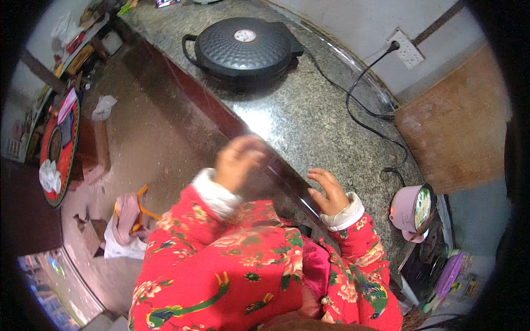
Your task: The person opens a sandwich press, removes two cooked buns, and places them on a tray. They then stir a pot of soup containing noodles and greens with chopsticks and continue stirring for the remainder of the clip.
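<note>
My left hand is raised in front of the counter's edge, blurred by motion, and I cannot make out how its fingers are set. Over the near edge of the speckled stone counter, my right hand has its fingers apart with nothing in them. Both arms wear red flowered sleeves with pale cuffs. Farther back on the counter sits a round black electric baking pan, its patterned lid down. Neither hand touches it.
A black cable trails over the counter to a plug in the white wall socket. At the right stands a pink electric pot with something pale inside. A brown board leans behind it. An orange-framed chair is at left.
</note>
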Available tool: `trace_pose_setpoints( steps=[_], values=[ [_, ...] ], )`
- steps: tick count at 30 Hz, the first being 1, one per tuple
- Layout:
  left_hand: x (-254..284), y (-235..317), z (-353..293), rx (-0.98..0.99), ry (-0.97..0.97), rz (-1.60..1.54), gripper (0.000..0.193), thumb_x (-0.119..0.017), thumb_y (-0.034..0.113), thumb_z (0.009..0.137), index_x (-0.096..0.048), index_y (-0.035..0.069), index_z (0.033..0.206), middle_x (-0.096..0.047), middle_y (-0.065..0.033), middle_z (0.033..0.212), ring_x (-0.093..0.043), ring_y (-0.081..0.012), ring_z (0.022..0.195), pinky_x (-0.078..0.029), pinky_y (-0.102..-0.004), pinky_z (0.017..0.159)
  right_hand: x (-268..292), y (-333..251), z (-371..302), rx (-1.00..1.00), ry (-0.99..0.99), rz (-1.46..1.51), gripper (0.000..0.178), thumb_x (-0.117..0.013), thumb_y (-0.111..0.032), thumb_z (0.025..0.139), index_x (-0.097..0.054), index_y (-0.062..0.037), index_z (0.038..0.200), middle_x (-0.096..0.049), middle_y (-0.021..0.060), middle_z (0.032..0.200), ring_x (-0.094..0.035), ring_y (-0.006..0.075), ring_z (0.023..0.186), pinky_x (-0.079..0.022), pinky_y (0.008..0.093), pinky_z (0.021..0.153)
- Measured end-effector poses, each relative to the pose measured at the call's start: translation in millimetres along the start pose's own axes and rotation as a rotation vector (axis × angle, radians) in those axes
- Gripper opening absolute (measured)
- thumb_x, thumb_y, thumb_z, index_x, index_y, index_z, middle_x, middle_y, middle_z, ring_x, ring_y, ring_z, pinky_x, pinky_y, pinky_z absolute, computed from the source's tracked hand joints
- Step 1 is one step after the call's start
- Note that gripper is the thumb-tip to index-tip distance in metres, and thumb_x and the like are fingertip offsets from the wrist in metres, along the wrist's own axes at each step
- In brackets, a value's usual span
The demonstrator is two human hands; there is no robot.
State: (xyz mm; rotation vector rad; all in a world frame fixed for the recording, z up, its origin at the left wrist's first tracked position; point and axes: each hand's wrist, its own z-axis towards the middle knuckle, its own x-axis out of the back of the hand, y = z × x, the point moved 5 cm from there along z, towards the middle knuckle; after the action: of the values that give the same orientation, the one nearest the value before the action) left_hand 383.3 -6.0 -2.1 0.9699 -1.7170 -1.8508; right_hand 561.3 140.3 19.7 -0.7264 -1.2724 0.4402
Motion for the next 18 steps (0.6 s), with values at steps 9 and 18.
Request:
trace_pose_setpoints(
  steps=[9, 18],
  values=[
    [116.9, 41.3, -81.8, 0.015, 0.628, 0.187, 0.016, -0.054, 0.016, 0.084, -0.057, 0.004, 0.093, -0.055, -0.0008, 0.071, -0.052, -0.0077, 0.059, -0.043, -0.0201, 0.052, -22.7, -4.3, 16.5, 0.194, -0.028, 0.271, 0.011, -0.054, -0.003, 0.076, -0.059, 0.0012, 0.085, -0.056, 0.0146, 0.094, -0.053, 0.0294, 0.09, -0.041, 0.0358, 0.08],
    [117.4, 54.9, -69.2, -0.023, 0.554, 0.279, 0.015, -0.058, 0.015, 0.082, -0.058, 0.001, 0.087, -0.055, -0.0008, 0.067, -0.05, -0.0059, 0.056, -0.042, -0.019, 0.048, -27.3, -18.5, 43.6, 0.247, 0.075, 0.281, 0.01, -0.054, -0.004, 0.078, -0.062, 0.0009, 0.083, -0.059, 0.0113, 0.089, -0.053, 0.0247, 0.086, -0.04, 0.0318, 0.077]
  ],
)
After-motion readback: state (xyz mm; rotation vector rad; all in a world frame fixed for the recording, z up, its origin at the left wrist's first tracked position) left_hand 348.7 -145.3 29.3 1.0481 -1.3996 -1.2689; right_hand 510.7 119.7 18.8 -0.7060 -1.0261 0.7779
